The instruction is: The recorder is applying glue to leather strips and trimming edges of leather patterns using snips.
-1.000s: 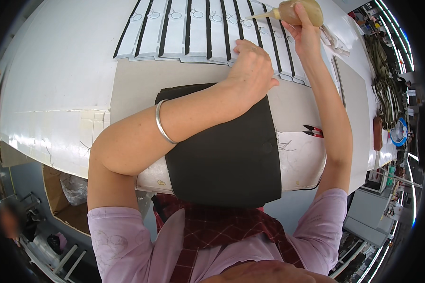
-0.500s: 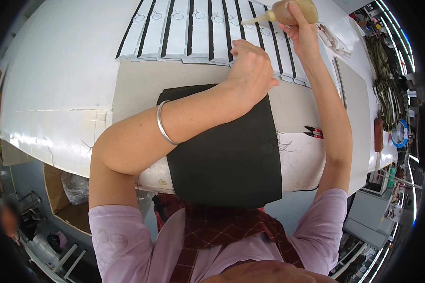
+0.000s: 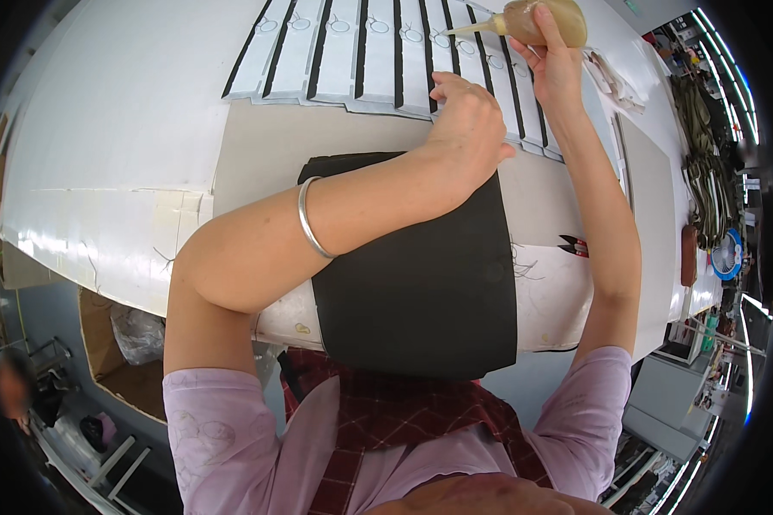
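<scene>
My right hand is wrapped round a squeeze bottle of amber liquid. The bottle lies tilted sideways, its thin nozzle pointing left over a row of overlapping white panels with black edge strips. Each panel bears a small ring-shaped outline, and the nozzle tip is close to one of them. Bent at the wrist, my left hand rests at the near edge of the panels, fingers loosely curved and thumb apart, nothing visible in it. Under my left forearm lies a stack of black sheets, which reaches over the table's front edge.
Red-handled thread snips lie beside my right forearm, near loose threads. A grey board covers part of the white table. Dark green pieces and a blue-rimmed round object sit at far right. A cardboard box stands below left.
The view has shifted slightly, so panels and black sheets appear a little further right. The nozzle now points at a similar ring outline, and both hands keep nearly the same pose.
</scene>
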The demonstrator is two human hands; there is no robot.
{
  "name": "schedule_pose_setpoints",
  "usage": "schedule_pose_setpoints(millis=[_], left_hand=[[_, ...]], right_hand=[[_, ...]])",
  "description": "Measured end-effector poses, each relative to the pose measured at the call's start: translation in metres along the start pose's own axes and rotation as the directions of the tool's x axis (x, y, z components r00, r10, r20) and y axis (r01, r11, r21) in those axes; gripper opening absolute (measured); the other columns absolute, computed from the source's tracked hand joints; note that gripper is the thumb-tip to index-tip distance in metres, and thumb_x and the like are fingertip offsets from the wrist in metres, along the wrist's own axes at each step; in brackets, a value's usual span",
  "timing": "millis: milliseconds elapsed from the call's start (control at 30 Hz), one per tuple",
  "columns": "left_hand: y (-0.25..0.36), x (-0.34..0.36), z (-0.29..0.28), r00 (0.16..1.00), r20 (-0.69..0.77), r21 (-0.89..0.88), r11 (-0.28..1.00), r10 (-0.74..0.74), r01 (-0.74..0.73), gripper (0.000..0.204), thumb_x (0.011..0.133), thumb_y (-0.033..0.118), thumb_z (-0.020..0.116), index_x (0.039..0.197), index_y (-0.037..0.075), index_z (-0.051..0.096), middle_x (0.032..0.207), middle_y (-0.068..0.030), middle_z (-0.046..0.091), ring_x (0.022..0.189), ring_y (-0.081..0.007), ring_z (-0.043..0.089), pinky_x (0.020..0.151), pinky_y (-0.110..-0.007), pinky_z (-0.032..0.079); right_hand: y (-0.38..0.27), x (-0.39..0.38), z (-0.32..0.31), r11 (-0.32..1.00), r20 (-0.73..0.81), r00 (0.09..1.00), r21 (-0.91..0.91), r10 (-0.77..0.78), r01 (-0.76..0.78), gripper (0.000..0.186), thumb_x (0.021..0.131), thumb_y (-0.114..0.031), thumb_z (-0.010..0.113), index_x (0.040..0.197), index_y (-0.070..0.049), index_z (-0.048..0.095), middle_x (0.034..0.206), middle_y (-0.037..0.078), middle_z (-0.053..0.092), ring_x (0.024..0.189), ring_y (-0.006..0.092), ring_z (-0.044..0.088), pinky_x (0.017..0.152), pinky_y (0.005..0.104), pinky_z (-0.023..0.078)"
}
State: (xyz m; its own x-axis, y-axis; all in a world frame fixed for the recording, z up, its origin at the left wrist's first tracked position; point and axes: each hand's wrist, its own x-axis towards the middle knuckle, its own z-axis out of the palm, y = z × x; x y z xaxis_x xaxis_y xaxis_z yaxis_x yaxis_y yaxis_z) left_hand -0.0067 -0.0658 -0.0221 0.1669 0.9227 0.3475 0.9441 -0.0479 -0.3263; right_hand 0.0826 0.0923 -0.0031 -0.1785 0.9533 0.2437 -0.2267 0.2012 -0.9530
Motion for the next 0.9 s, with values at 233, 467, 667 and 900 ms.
schedule_pose_setpoints(millis=[233,467,667,900], left_hand=[[0.0,0.0,0.001,0.999,-0.039,0.032,0.999,0.012,-0.011,0.075,0.087,0.07,0.056,0.083,-0.004,0.063,0.075,-0.0216,0.067,0.065,-0.024,0.059,0.054,-0.03,0.039],[0.002,-0.001,-0.002,1.0,0.014,0.045,0.999,-0.002,0.001,0.077,0.088,0.07,0.053,0.09,-0.006,0.065,0.088,-0.0274,0.07,0.066,-0.0234,0.059,0.055,-0.031,0.04],[0.001,0.002,-0.004,0.998,0.062,0.059,0.998,0.012,-0.016,0.078,0.09,0.07,0.051,0.095,-0.007,0.067,0.091,-0.0291,0.069,0.065,-0.0234,0.058,0.055,-0.032,0.04],[0.001,0.001,-0.006,0.991,0.128,0.069,0.997,-0.039,0.031,0.082,0.091,0.071,0.047,0.109,-0.006,0.065,0.1,-0.0343,0.069,0.077,-0.0297,0.067,0.061,-0.031,0.047]], right_hand=[[0.004,0.001,0.005,0.999,0.062,0.998,-0.043,0.015,-0.012,0.039,0.094,-0.033,0.071,0.116,-0.002,0.062,0.098,0.007,0.069,0.081,0.0141,0.067,0.063,0.0239,0.057],[0.006,0.005,-0.008,0.994,0.119,0.989,-0.066,0.091,-0.083,0.043,0.093,-0.034,0.072,0.118,-0.001,0.061,0.105,0.008,0.068,0.088,0.0163,0.068,0.066,0.026,0.06],[0.006,0.015,-0.007,1.0,0.046,0.999,-0.025,0.008,-0.007,0.044,0.092,-0.035,0.073,0.117,-0.001,0.062,0.104,0.008,0.069,0.088,0.0151,0.068,0.067,0.0264,0.06],[0.007,0.018,-0.009,0.989,0.145,0.98,-0.086,0.135,-0.124,0.048,0.089,-0.034,0.076,0.12,-0.002,0.06,0.109,0.008,0.067,0.093,0.015,0.068,0.072,0.027,0.062]])
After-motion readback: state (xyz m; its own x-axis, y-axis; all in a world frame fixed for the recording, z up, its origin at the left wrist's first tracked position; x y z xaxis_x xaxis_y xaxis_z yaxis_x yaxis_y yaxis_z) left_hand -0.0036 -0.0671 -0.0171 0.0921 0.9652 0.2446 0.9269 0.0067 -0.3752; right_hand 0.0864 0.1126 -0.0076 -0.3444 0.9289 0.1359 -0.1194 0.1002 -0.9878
